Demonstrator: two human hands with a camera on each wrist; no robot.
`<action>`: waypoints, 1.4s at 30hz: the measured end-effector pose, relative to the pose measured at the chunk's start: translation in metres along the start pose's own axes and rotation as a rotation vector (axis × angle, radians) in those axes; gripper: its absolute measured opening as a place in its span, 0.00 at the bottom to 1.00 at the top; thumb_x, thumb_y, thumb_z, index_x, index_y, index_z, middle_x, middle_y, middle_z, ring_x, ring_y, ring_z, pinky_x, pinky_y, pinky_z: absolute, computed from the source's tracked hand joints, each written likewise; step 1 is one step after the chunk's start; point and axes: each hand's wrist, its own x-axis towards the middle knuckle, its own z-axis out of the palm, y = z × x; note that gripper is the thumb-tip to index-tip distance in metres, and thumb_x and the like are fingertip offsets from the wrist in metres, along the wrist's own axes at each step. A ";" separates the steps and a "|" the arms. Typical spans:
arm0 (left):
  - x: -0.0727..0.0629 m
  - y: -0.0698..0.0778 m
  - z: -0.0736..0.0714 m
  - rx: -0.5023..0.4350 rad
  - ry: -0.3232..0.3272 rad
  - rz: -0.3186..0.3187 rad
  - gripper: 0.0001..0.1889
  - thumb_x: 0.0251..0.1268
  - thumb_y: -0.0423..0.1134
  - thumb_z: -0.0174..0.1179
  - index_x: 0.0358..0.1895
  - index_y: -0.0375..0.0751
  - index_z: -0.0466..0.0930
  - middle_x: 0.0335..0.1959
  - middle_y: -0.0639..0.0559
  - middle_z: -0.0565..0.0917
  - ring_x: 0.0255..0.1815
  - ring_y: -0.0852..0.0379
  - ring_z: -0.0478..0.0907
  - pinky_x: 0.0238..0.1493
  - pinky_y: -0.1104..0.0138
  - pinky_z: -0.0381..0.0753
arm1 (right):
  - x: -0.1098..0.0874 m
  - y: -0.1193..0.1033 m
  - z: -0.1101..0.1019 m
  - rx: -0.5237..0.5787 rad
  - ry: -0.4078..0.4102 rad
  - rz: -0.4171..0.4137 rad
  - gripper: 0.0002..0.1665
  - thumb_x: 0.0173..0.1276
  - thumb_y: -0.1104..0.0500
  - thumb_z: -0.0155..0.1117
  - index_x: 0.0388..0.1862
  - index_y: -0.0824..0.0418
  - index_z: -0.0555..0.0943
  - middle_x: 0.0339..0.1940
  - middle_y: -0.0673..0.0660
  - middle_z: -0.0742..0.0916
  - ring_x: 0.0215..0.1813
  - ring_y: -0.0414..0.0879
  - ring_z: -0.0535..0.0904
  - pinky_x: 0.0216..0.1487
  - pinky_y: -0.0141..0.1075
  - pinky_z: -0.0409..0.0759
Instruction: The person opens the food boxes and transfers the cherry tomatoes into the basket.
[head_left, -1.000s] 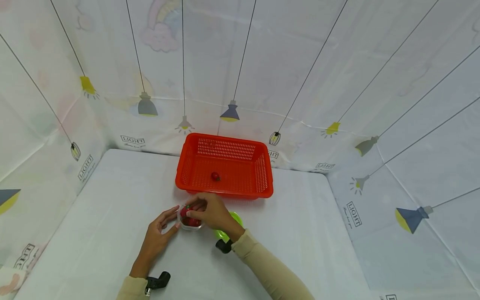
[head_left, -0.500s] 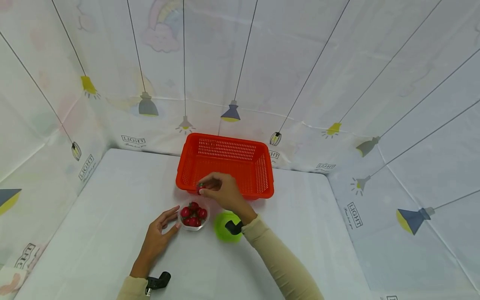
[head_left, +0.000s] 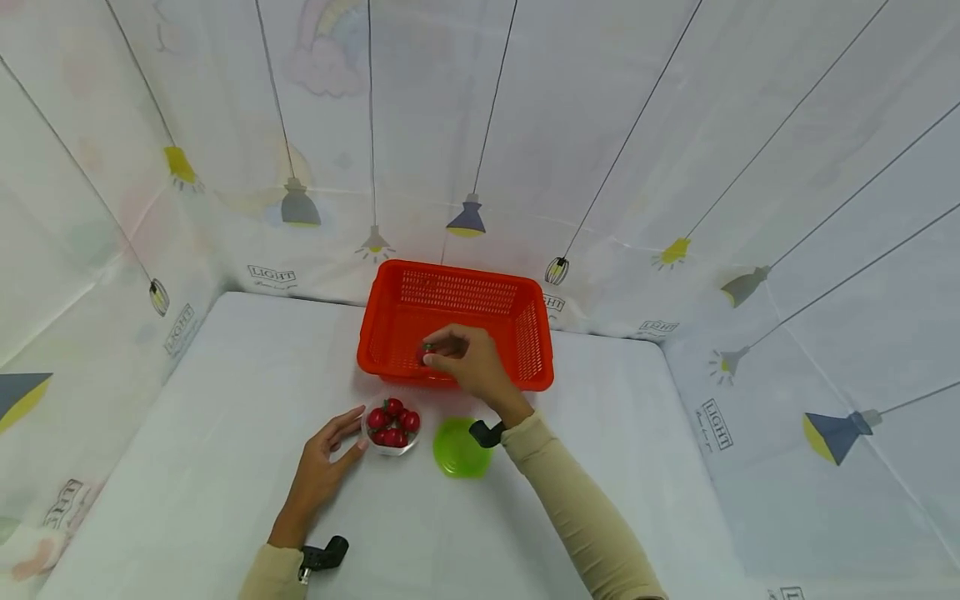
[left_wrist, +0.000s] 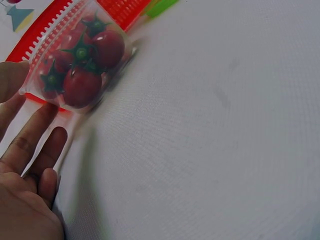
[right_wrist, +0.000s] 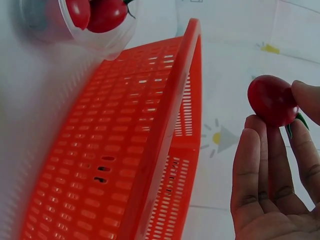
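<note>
My right hand (head_left: 474, 362) pinches a cherry tomato (right_wrist: 272, 100) with a green stem between thumb and fingertips. In the head view that hand is over the front part of a red perforated basket (head_left: 540, 346). The fingertips of my left hand (head_left: 326, 467) touch the left side of a clear plastic container (head_left: 393, 451). Its thumb and fingers are spread along that side, and the middle fingers look fairly straight in the left wrist view. Several cherry tomatoes (left_wrist: 82, 85) with green stems fill the container.
A round bright green lid or dish (head_left: 462, 448) lies on the white table (head_left: 600, 467), right of the container and below the right wrist. Behind the basket rises a white wall sheet (head_left: 480, 125) printed with lamps.
My right hand has risen from the container to over the basket, carrying a cherry tomato. A tomato seen inside the basket earlier is hidden now. The left hand stays at the container.
</note>
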 end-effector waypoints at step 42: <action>0.002 0.003 0.001 0.003 -0.010 -0.006 0.29 0.76 0.46 0.67 0.77 0.52 0.73 0.70 0.47 0.84 0.76 0.45 0.74 0.67 0.45 0.70 | 0.051 0.027 -0.053 0.043 -0.012 0.213 0.15 0.72 0.62 0.74 0.56 0.56 0.88 0.55 0.56 0.91 0.54 0.53 0.84 0.63 0.49 0.82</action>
